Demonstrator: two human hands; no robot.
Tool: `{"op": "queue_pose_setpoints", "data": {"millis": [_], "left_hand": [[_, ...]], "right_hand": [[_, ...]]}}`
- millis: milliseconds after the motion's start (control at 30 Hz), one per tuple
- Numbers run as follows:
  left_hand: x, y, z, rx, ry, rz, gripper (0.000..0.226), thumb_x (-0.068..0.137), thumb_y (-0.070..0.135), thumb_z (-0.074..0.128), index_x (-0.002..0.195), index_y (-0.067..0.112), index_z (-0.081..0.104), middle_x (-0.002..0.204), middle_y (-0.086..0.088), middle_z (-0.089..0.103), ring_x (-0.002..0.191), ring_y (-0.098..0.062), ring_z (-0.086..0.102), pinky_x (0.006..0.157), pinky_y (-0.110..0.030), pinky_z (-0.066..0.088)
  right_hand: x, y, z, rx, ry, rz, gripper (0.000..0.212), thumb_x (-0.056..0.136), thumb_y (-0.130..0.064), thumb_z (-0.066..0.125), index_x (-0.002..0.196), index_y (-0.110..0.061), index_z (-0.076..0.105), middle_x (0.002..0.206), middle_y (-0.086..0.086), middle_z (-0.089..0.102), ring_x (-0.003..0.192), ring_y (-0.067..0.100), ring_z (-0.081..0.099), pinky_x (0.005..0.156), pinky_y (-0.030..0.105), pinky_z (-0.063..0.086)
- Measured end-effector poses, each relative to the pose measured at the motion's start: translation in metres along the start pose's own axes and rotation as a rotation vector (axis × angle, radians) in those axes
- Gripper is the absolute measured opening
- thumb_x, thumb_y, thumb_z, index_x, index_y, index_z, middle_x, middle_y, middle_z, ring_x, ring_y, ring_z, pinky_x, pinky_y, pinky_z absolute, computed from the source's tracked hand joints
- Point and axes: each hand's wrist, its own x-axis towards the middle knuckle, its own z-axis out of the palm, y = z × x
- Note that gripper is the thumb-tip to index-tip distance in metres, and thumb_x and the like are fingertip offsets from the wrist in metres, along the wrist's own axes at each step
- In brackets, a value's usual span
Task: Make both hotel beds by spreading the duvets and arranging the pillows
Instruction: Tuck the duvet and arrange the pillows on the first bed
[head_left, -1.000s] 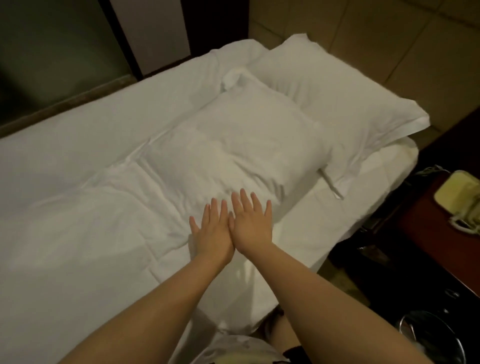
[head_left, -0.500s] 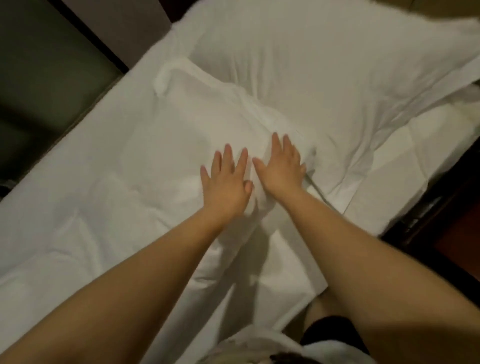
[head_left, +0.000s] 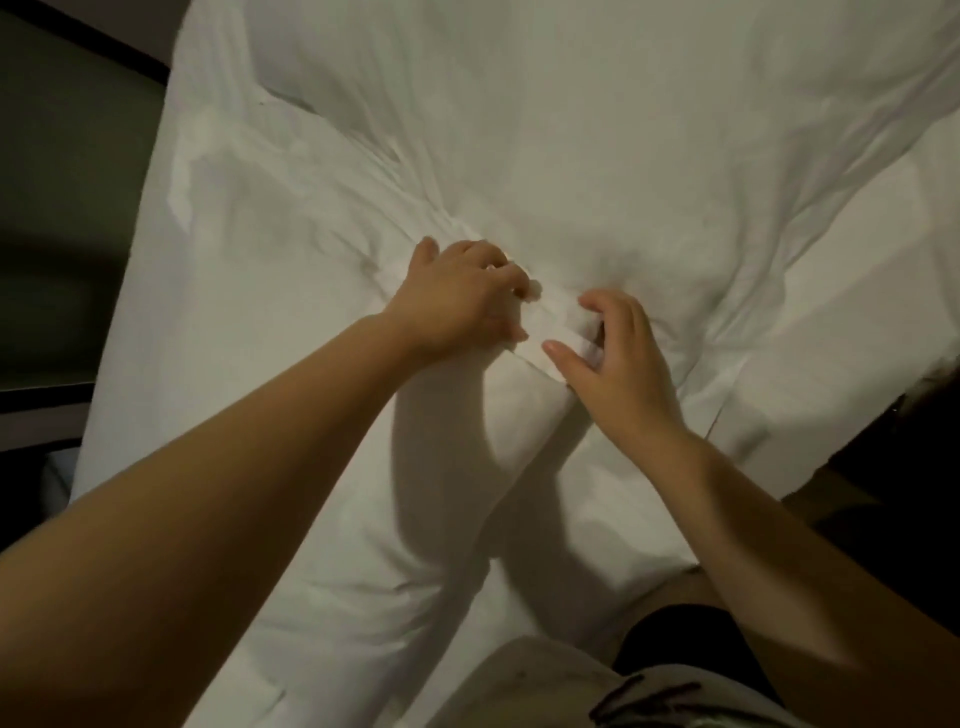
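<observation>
- The person's pale top (head_left: 545, 686) sits at the bottom edge, right up against the side of the bed.
- The duvet (head_left: 322, 519) lies spread over the nearer part of the mattress, white and softly creased, with both forearms reaching across it.
- The right hand (head_left: 623, 358) is curled, thumb out to the side, and pinches a fold of white cover at the end of the near pillow (head_left: 291, 244).
- The left hand (head_left: 457, 296), just beside it, has its fingers bent down into the same end, gripping the cloth between fingertips and thumb.
- The near pillow lies slantwise on the bed, running away to the left, its right end bunched under the hands.
- It looks light, soft and floppy. The loose cover would probably slide over the filling, so a deep grab on the stuffed corner, not only the cloth, should move it better.
- The far pillow (head_left: 597, 119) lies beyond, larger and wrinkled, touching the near one where the hands work.
</observation>
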Motion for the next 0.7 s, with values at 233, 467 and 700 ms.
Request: {"op": "queue_pose_setpoints", "data": {"millis": [233, 467, 700], "left_hand": [[0.020, 0.017, -0.015, -0.032, -0.072, 0.181, 0.024, 0.091, 0.032, 0.057, 0.100, 0.012, 0.064, 0.098, -0.004, 0.054, 0.093, -0.022, 0.050, 0.076, -0.035, 0.040], [0.006, 0.024, -0.020, -0.121, 0.084, 0.157, 0.023, 0.088, 0.025, 0.059, 0.073, 0.013, 0.046, 0.074, -0.005, 0.050, 0.070, -0.022, 0.044, 0.063, -0.036, 0.035], [0.016, 0.033, -0.029, -0.251, 0.223, 0.017, 0.021, 0.092, 0.025, 0.057, 0.085, 0.006, 0.054, 0.080, -0.008, 0.055, 0.074, -0.023, 0.048, 0.067, -0.034, 0.037]], "right_hand": [[-0.010, 0.014, -0.009, -0.008, -0.047, -0.016, 0.036, 0.083, -0.039, 0.069, 0.106, -0.012, 0.064, 0.134, -0.002, 0.043, 0.115, 0.014, 0.047, 0.090, 0.026, 0.044], [-0.007, 0.023, -0.020, 0.014, -0.136, -0.001, 0.010, 0.089, -0.033, 0.063, 0.089, -0.023, 0.062, 0.103, -0.006, 0.058, 0.093, 0.018, 0.058, 0.077, 0.030, 0.044], [0.033, 0.005, -0.039, 0.156, 0.092, 0.074, 0.014, 0.088, -0.018, 0.066, 0.089, -0.004, 0.064, 0.080, 0.001, 0.057, 0.075, 0.016, 0.051, 0.061, 0.020, 0.033]]}}
